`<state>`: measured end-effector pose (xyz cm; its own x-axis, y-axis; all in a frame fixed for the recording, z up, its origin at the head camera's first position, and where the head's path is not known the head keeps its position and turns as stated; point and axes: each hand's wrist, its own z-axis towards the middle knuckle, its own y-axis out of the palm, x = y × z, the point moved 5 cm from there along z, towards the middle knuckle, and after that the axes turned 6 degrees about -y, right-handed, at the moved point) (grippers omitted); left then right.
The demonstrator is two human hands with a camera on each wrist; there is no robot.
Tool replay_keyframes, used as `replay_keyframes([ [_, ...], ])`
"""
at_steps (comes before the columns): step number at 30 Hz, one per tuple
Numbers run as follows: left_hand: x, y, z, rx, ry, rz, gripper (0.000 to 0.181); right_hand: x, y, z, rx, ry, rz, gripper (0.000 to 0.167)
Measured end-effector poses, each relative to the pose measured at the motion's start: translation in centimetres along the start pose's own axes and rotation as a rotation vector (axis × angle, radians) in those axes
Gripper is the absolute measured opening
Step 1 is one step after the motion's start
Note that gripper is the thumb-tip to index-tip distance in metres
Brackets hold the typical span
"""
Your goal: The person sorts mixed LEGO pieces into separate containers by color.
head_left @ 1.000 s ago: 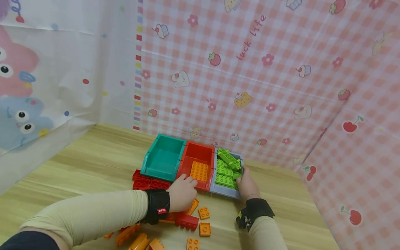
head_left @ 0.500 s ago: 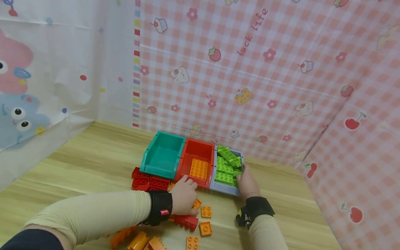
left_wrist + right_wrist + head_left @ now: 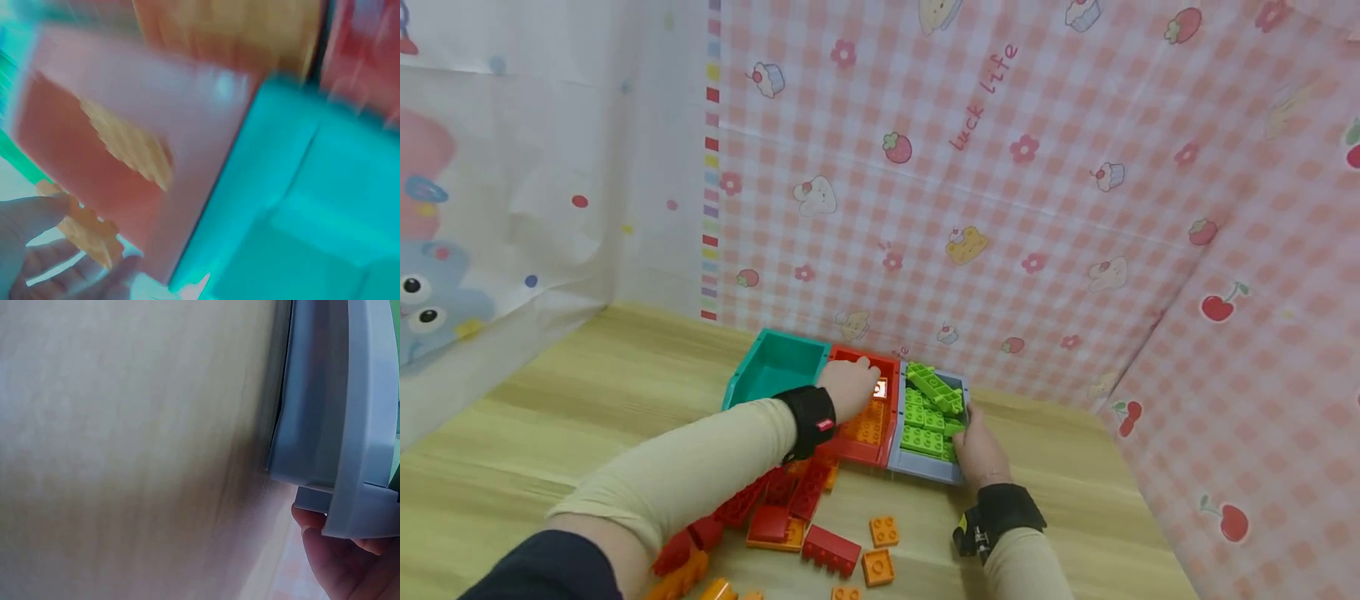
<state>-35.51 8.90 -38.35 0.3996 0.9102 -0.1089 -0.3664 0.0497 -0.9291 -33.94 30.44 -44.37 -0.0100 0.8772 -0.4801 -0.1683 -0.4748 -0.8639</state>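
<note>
My left hand is over the red bin. In the left wrist view its thumb and fingers pinch an orange building block above the bin's edge. A larger studded orange block lies inside the red bin. At the grey-blue bin, my right hand grips the right wall; the right wrist view shows fingers curled under its rim. Several lime green blocks fill that bin.
A teal bin adjoins the red one on the left. In front lie several loose red blocks and orange blocks on the wooden table. Patterned cloth walls stand close behind the bins.
My left hand has risen from the loose blocks in front of the bins to above the red bin, bringing an orange block. The right hand keeps its grip on the grey-blue bin.
</note>
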Motion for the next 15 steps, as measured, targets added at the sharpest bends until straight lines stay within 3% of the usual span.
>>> replay_keyframes([
  [3, 0.2, 1.7, 2.4, -0.073, -0.069, 0.027, 0.021, 0.3, -0.2, -0.2, 0.006, 0.005, 0.001, 0.058],
  [6, 0.3, 3.1, 3.7, -0.143, -0.133, 0.011, 0.023, 0.3, -0.4, -0.1, -0.002, 0.003, 0.008, 0.059],
  [10, 0.0, 4.8, 3.8, -0.217, -0.182, -0.05, 0.02, 0.0, 0.0, -0.2, -0.017, 0.001, 0.022, 0.059],
  [15, 0.2, 6.0, 4.0, -0.294, -0.145, -0.13, 0.01, 0.1, -0.3, -0.3, -0.023, -0.003, 0.032, 0.059],
])
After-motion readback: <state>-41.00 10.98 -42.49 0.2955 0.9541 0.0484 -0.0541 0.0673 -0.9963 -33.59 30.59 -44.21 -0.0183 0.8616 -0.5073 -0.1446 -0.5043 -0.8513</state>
